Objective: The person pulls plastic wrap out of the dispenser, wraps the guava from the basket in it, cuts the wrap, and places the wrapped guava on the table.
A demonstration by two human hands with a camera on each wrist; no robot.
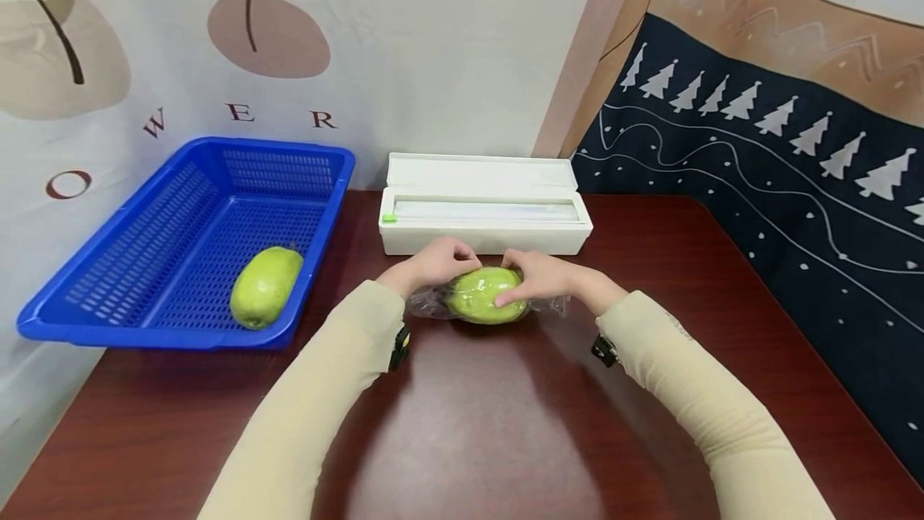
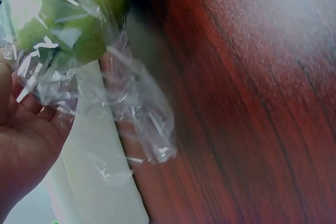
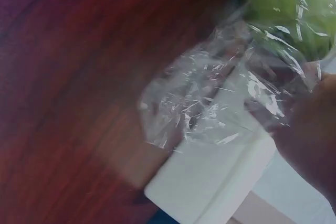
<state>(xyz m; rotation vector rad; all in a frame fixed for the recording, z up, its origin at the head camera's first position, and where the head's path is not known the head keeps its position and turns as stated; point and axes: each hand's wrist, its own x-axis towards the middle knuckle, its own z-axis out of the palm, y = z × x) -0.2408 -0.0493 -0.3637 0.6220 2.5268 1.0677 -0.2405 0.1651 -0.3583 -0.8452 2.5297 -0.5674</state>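
the dark red table (image 1: 469,432) is exposed on the near side of both hands, and the forearms are covered by cream sleeves (image 1: 310,400). between the hands, the oblong green fruit (image 1: 476,307) is laid lengthwise. it is gripped by the right hand (image 1: 546,274), with the thumb laid across its near face and the other fingers curled over the far side. at the fruit's far left edge, the fingers of the left hand (image 1: 433,261) are bent towards the thumb; whether film is pinched there cannot be told, as the fingertips are partly covered.

clear film (image 3: 184,95) is wrapped over the fruit and bunched loosely past both ends, just beside each hand. the fruit should be held steady by the right hand while the film is smoothed from the middle outward. light, even tension is advised, since thin film may be torn by a sharp pull. the loose ends are best twisted close to the fruit and tucked beneath it.

to the left of the left hand, a second green fruit (image 1: 265,287) is held in a blue basket (image 1: 173,335). just beyond both hands, a white box (image 1: 484,242) is placed with its lid (image 1: 480,172) raised. farther off, a printed backdrop (image 1: 462,46) is hung.
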